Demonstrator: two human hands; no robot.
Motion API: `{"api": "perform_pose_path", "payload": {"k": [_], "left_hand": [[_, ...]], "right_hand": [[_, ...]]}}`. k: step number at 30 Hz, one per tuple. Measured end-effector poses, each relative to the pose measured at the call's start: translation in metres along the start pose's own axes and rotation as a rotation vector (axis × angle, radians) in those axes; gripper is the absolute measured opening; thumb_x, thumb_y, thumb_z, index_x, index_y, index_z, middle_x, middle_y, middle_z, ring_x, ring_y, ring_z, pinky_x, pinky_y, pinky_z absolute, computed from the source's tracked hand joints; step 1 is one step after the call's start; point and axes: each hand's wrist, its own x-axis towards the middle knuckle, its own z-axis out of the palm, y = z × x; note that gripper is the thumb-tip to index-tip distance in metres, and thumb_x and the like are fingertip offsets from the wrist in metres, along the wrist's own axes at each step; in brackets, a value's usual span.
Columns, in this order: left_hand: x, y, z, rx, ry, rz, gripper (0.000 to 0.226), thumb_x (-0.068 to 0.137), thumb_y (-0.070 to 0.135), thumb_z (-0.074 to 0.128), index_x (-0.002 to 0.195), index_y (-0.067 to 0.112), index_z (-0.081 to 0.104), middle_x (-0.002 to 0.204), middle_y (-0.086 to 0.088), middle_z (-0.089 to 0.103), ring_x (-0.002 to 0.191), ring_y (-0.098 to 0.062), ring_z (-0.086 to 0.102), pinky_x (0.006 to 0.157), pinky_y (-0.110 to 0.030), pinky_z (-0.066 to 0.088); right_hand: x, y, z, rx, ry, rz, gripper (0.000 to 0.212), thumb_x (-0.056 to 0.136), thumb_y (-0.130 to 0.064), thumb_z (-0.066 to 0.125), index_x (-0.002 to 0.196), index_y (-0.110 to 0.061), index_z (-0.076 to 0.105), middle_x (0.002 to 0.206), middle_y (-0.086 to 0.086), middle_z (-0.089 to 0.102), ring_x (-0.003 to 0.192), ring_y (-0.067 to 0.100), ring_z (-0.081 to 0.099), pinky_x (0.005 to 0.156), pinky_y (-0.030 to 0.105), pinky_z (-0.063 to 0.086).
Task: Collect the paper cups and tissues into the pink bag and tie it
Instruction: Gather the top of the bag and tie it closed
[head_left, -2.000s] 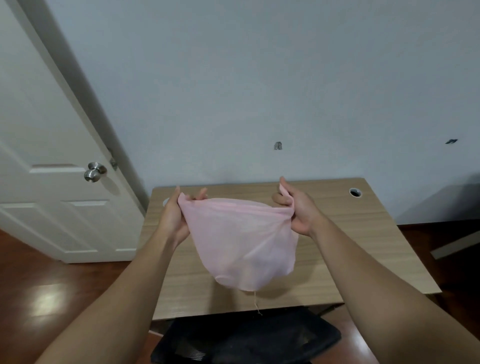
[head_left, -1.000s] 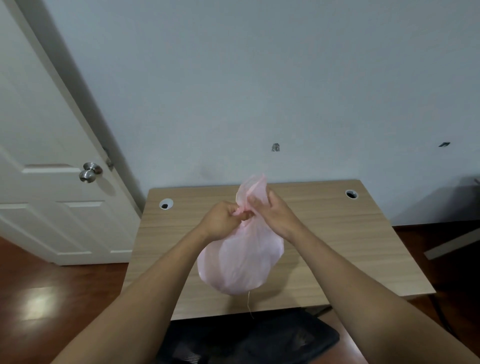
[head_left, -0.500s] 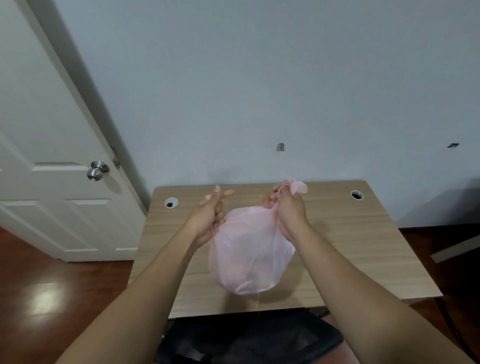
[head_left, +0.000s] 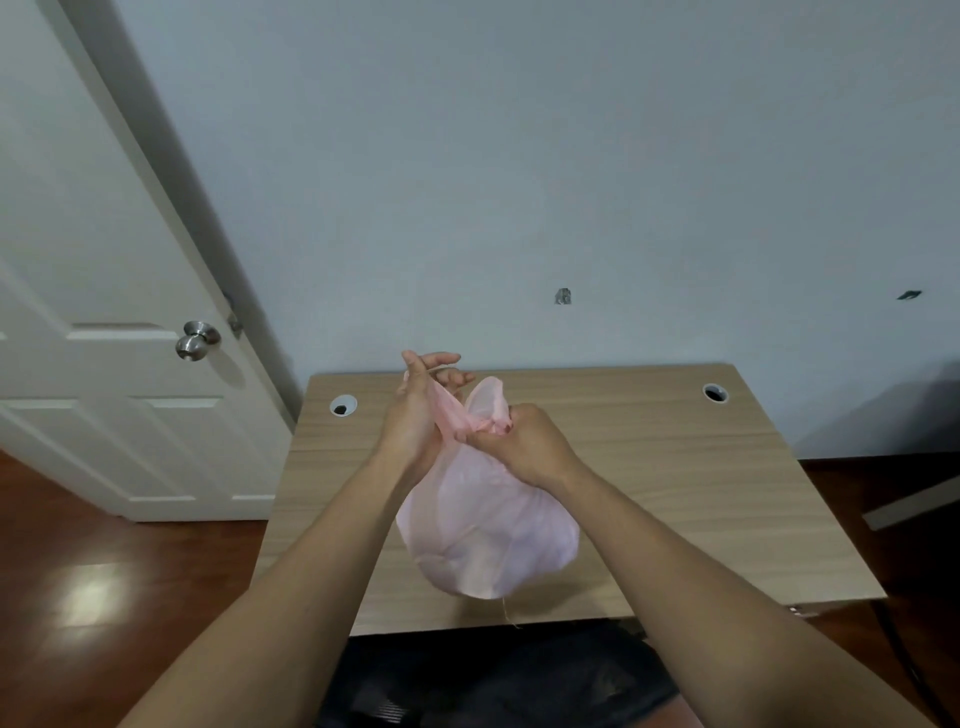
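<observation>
While the left hand (head_left: 413, 421) pinches an ear of the bag (head_left: 488, 530) at 11 o'clock and the right hand (head_left: 524, 449) grips its neck, thin film could slip, undoing the knot.

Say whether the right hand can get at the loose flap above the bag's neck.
Probably yes: the flap rises beside the right hand with nothing between, though that hand pinches the pink bag at its neck and must shift.

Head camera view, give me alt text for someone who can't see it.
Two bare hands hold a bulging thin pink bag over a light wooden desk, the left hand gripping one twisted ear and the right hand pinching the gathered neck. A white door stands at left.
</observation>
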Motion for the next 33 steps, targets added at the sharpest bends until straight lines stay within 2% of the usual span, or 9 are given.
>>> {"api": "perform_pose_path", "payload": {"k": [5,9,13,15,17,21,24,29,33], "left_hand": [[-0.018,0.012,-0.02,0.483,-0.116,0.044,0.055,0.095,0.086,0.045,0.119,0.048,0.076,0.119,0.012,0.081,0.11,-0.006,0.078,0.097,-0.036,0.06],[-0.026,0.004,-0.026,0.671,-0.272,-0.036,0.064,0.101,0.081,0.046,0.117,0.031,0.083,0.117,0.003,0.084,0.117,-0.016,0.078,0.101,-0.042,0.059],[-0.024,-0.006,-0.012,0.546,-0.187,-0.02,0.064,0.106,0.074,0.039,0.115,0.03,0.084,0.113,0.002,0.085,0.11,-0.01,0.08,0.091,-0.025,0.061],[-0.018,-0.012,-0.009,0.396,-0.08,-0.04,0.063,0.11,0.067,0.036,0.122,0.027,0.083,0.118,0.001,0.084,0.113,-0.014,0.079,0.102,-0.034,0.061],[-0.011,-0.016,-0.006,0.187,0.025,-0.117,0.064,0.114,0.057,0.032,0.126,0.015,0.079,0.12,-0.002,0.083,0.117,-0.021,0.078,0.111,-0.042,0.056],[-0.008,-0.015,0.011,-0.116,0.157,-0.212,0.047,0.119,0.044,0.032,0.085,0.018,0.051,0.061,0.003,0.045,0.066,-0.021,0.066,0.078,-0.031,0.063],[-0.01,-0.009,0.019,-0.105,0.092,-0.266,0.054,0.116,0.054,0.026,0.075,0.02,0.036,0.06,0.003,0.021,0.048,-0.017,0.022,0.052,-0.027,0.044],[-0.009,-0.003,0.027,0.022,-0.1,-0.245,0.058,0.109,0.057,0.012,0.073,0.02,0.037,0.066,-0.002,0.016,0.059,-0.022,0.008,0.054,-0.033,0.024],[-0.008,-0.011,0.029,0.254,-0.131,-0.239,0.036,0.102,0.017,0.031,0.085,0.012,0.062,0.06,0.004,0.028,0.053,-0.016,0.018,0.047,-0.024,0.022]], "right_hand": [[-0.002,-0.004,-0.009,0.277,0.029,0.027,0.047,0.078,-0.055,0.096,0.055,-0.024,0.07,0.06,-0.009,0.067,0.054,0.007,0.063,0.053,0.022,0.044],[-0.004,-0.01,-0.013,0.357,-0.018,0.011,0.047,0.081,-0.049,0.097,0.055,-0.024,0.067,0.061,-0.004,0.063,0.055,0.011,0.058,0.052,0.022,0.043],[-0.006,-0.011,-0.009,0.429,-0.064,-0.018,0.04,0.087,-0.059,0.089,0.077,-0.023,0.076,0.078,-0.006,0.073,0.068,0.017,0.069,0.064,0.026,0.049],[-0.007,-0.013,-0.01,0.519,-0.049,-0.026,0.033,0.095,-0.062,0.077,0.104,-0.031,0.085,0.093,-0.01,0.083,0.083,0.012,0.079,0.07,0.023,0.056],[-0.002,-0.011,-0.011,0.687,0.046,0.058,0.032,0.085,-0.051,0.078,0.097,-0.022,0.08,0.071,-0.012,0.066,0.059,0.008,0.062,0.054,0.022,0.048],[0.013,-0.003,-0.009,1.152,0.038,0.154,0.014,0.083,-0.029,0.061,0.085,-0.015,0.063,0.069,-0.007,0.039,0.051,0.005,0.036,0.042,0.018,0.031],[0.012,0.001,-0.011,1.038,0.037,0.177,0.029,0.095,-0.027,0.051,0.101,-0.008,0.071,0.067,-0.005,0.037,0.049,0.008,0.031,0.041,0.02,0.027],[0.012,0.009,-0.011,0.683,0.138,0.123,0.035,0.116,-0.026,0.047,0.131,-0.011,0.075,0.072,-0.009,0.046,0.051,0.006,0.032,0.049,0.018,0.031],[0.013,0.009,-0.012,0.406,0.174,0.119,0.03,0.112,-0.027,0.051,0.095,-0.019,0.074,0.072,-0.01,0.053,0.056,0.006,0.041,0.059,0.028,0.033]]}}
